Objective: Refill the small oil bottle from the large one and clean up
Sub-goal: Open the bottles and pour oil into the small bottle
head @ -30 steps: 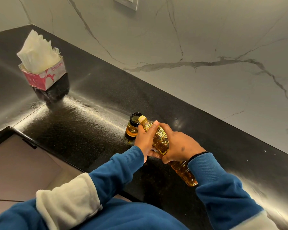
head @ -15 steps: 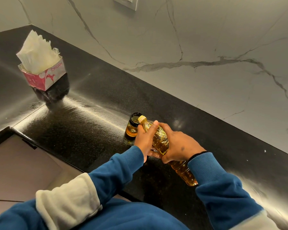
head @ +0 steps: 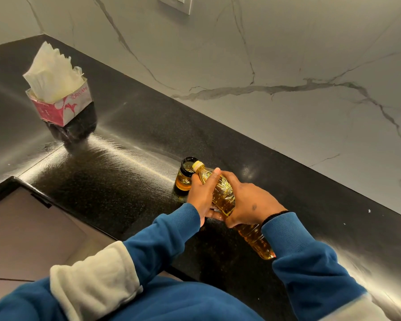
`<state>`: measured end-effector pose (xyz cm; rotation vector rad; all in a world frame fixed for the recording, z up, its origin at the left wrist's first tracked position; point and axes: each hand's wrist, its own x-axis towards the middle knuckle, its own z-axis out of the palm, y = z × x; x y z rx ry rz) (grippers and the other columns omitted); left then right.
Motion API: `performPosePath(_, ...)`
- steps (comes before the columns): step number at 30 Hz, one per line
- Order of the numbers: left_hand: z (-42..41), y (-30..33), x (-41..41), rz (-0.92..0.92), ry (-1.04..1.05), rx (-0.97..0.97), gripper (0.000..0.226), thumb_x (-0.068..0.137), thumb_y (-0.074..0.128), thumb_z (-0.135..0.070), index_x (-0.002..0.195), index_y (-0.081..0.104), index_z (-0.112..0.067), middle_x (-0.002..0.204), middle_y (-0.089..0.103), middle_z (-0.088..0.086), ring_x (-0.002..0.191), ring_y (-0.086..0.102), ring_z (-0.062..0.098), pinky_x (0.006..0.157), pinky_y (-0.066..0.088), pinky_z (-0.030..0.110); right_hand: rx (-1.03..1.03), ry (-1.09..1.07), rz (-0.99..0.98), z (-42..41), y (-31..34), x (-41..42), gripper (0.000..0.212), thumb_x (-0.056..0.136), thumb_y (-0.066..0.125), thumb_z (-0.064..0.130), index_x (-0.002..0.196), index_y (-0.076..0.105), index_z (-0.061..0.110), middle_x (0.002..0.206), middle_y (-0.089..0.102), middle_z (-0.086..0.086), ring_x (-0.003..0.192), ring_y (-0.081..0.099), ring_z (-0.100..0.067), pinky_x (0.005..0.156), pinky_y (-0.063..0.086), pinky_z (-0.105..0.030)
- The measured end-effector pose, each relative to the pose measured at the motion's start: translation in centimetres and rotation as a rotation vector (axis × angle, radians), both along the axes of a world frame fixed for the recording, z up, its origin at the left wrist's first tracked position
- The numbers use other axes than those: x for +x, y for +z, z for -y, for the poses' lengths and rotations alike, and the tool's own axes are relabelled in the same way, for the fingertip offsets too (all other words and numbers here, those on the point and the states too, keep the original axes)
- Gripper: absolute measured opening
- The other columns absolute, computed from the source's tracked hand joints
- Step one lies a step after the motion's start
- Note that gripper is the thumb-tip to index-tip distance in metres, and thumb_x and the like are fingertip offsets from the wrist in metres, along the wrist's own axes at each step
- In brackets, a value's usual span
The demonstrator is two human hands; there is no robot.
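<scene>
Left hand (head: 200,195) and right hand (head: 250,206) both grip the large oil bottle (head: 222,195), tilted with its yellow neck at the open mouth of the small amber bottle (head: 185,174) standing on the black countertop (head: 125,181); tissue box (head: 60,100) well apart

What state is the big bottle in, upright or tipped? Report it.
Tipped: big bottle slants in both hands, neck low over the small jar, base raised.

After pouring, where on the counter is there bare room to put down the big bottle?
Bare black counter lies between the tissue box and the small jar, and also right of the right hand toward the wall. It is crowded around the jar, the large bottle and left hand.
</scene>
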<state>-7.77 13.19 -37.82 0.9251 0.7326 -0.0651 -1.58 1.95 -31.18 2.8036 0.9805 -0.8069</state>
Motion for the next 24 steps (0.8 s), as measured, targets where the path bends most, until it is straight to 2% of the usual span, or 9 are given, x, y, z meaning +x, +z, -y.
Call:
performPosePath(8, -0.07, -0.14, 0.07, -0.007, -0.006, 0.007, 0.061, 0.091, 0.063, -0.062, 0.140, 0.033, -0.042, 0.131, 0.061, 0.009, 0.107, 0.068, 0.038, 0.071, 0.060, 0.063, -0.010, -0.011, -0.009, -0.07, 0.01, -0.06, 0.130, 0.064, 0.090, 0.034, 0.150, -0.005, 0.044, 0.125, 0.060, -0.006, 0.100, 0.063, -0.020, 0.088, 0.058, -0.036)
performPosePath(18, -0.08, -0.18, 0.00, 0.011, -0.002, -0.001, 0.059, 0.091, 0.064, -0.061, 0.138, 0.036, -0.039, 0.128, 0.064, 0.008, 0.103, 0.070, 0.038, 0.069, 0.060, 0.063, -0.008, 0.002, 0.008, -0.04, -0.10, -0.08, 0.130, 0.062, 0.090, 0.036, 0.148, -0.007, 0.047, 0.120, 0.062, -0.006, 0.093, 0.063, -0.018, 0.084, 0.059, -0.035)
performPosePath(24, -0.16, 0.11, -0.10, 0.002, -0.016, -0.002, 0.060, 0.092, 0.062, -0.060, 0.140, 0.032, -0.041, 0.129, 0.061, 0.006, 0.104, 0.068, 0.035, 0.067, 0.062, 0.057, -0.006, -0.002, 0.003, -0.05, -0.16, -0.12, 0.130, 0.062, 0.090, 0.035, 0.148, -0.007, 0.047, 0.120, 0.062, -0.005, 0.092, 0.062, -0.017, 0.084, 0.059, -0.034)
